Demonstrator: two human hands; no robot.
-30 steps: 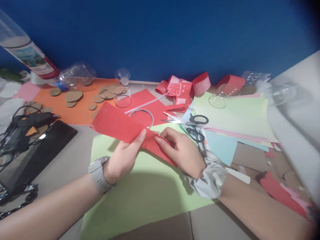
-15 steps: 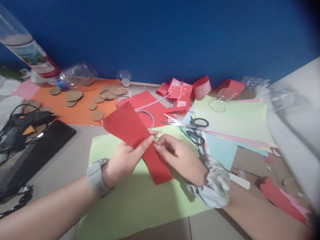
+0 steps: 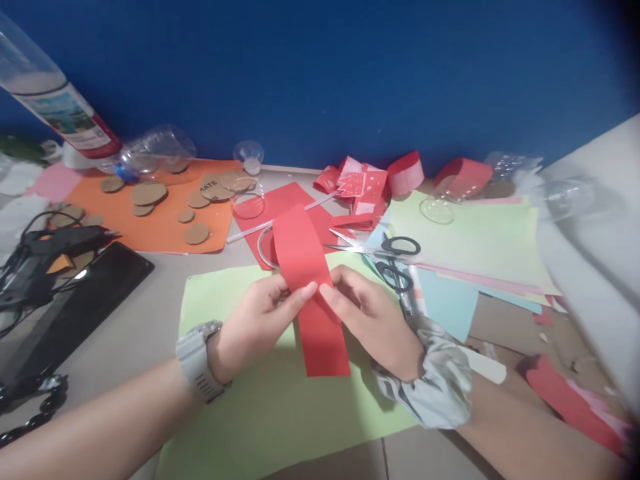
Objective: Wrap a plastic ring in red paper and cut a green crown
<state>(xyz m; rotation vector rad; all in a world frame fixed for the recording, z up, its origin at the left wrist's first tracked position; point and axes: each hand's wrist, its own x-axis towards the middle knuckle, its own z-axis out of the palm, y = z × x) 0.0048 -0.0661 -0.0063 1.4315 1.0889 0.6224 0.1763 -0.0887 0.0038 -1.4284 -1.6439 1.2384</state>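
Observation:
A long red paper strip (image 3: 303, 250) is held up over a light green sheet (image 3: 240, 413). My left hand (image 3: 257, 317) pinches its left edge, thumb on the front face and fingers behind. On the opposite edge, my right hand (image 3: 375, 317) grips the strip the same way, and the two thumb tips nearly meet at its middle. The fingers behind the paper are partly hidden. Scissors (image 3: 395, 257) with black handles lie just beyond my right hand. Behind the strip, a ring-shaped roll (image 3: 265, 248) shows in part on a red sheet (image 3: 293, 197).
Cardboard discs (image 3: 149, 193) lie on orange paper (image 3: 125, 230) at the left, near a glue gun (image 3: 45, 257) and a black phone-like slab (image 3: 95, 307). A large bottle (image 3: 70, 113) stands at the back left. Stacked pastel sheets (image 3: 475, 240) and red scraps (image 3: 570, 407) lie to the right.
The strip has turned from a leftward slant to nearly upright. My right hand has moved from pinching near the strip's middle to gripping its right edge.

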